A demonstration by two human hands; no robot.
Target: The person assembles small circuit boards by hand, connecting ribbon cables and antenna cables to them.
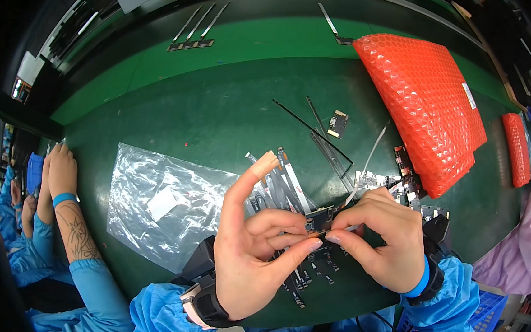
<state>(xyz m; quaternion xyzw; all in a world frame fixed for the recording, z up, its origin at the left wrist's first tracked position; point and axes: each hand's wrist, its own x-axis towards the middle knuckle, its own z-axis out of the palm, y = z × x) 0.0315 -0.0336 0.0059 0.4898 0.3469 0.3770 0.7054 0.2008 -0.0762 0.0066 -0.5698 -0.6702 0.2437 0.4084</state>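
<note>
Glossy, bubbly orange plastic wrap (426,104)

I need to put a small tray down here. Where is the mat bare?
Bare mat lies between the clear plastic bag, the loose strips and the orange bubble-wrap pack. Around both hands, the cable pile crowds it.

worktop (220,109): dark green mat, with a brighter green strip along the far edge
bag (159,204): clear plastic, flat, near the left of the near edge
red wrap (425,103): big bubble-wrap pack, far right
second wrap (517,148): smaller, at the right edge
strips (193,32): three thin ones, far edge
small board (337,123): middle, alone
flat cables (288,190): heaped near the near edge, centre
</note>
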